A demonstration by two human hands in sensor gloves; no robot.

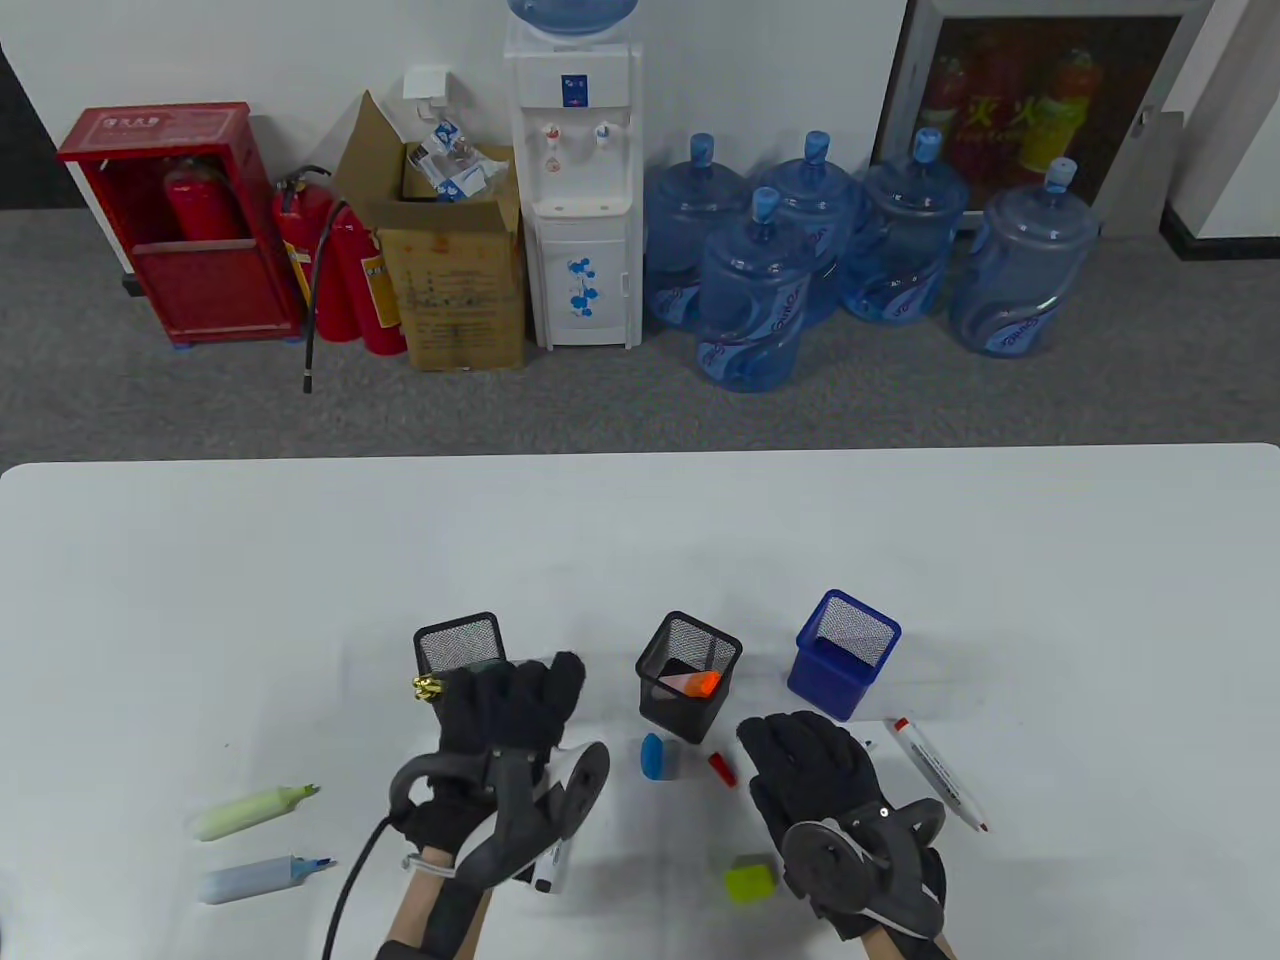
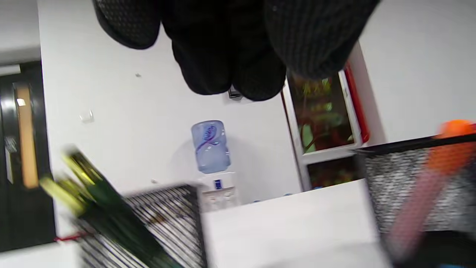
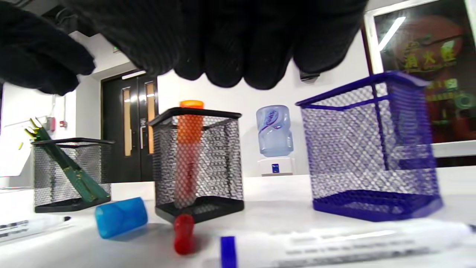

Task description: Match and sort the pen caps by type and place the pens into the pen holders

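**A:** What have you got on the white bench (image 1: 640, 560) from your end?

**B:** Three mesh holders in a row. The left black wire-mesh pen holder (image 1: 458, 645) has a dark green pen with gold trim (image 3: 72, 169) leaning in it. The middle black wire-mesh pen holder (image 1: 688, 675) holds an orange-capped highlighter (image 1: 690, 685). The blue wire-mesh pen holder (image 1: 845, 665) sits furthest right.

**A:** And my hands?

**B:** I see the left hand (image 1: 505, 730) raised just in front of the left holder, its fingers (image 2: 223, 48) loosely curled (nothing in them that I can make out). A white marker with a black cap (image 1: 550, 868) lies on the bench under its wrist. The right hand (image 1: 815, 775) hovers palm down in front of the middle and blue holders, fingers (image 3: 230, 41) relaxed and holding nothing.

**A:** Loose caps?

**B:** A blue cap (image 1: 653, 755) lies on its side just in front of the middle holder, with a small red cap (image 1: 722, 768) beside it, to its right. A square lime-green cap (image 1: 750, 880) sits nearer me, just left of the right wrist.

**A:** Uncapped pens?

**B:** A pale green highlighter (image 1: 255, 810) and a blue highlighter (image 1: 262, 878) lie at the left, tips bare. A white marker with a red tip (image 1: 940, 772) lies to the right of the right hand. The right wrist view also shows a white marker with a blue band (image 3: 334, 242) in the foreground.
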